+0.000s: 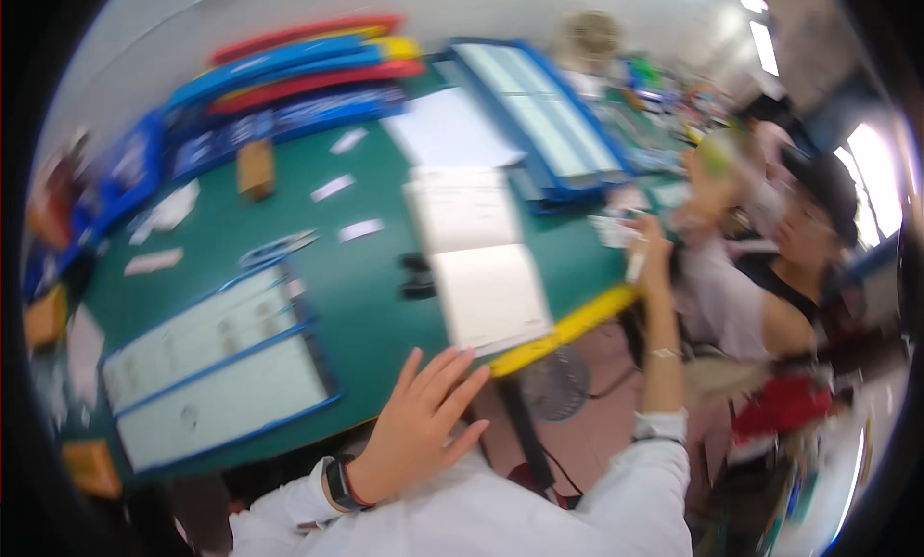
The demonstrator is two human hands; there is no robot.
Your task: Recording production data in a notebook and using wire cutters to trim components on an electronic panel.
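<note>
My left hand [423, 422] is open, its fingers spread at the near edge of an open notebook [491, 292] with blank-looking pages. Over the table's right edge, my right hand [653, 254] is closed on a small white piece [635, 263], too blurred to identify. Just beyond its fingers lie some white slips [610, 230]. A small black object [418, 276] rests against the notebook's left side. White sheets [452, 129] lie past the notebook, partly under its far end.
A blue-framed tray [217, 360] with pale panels lies at left, below a blurred pair of tweezers or pliers [279, 249]. Another blue-framed tray [539, 105] stands at the back. Blue, red and yellow bins [298, 76] line the wall. A co-worker [770, 259] sits at right.
</note>
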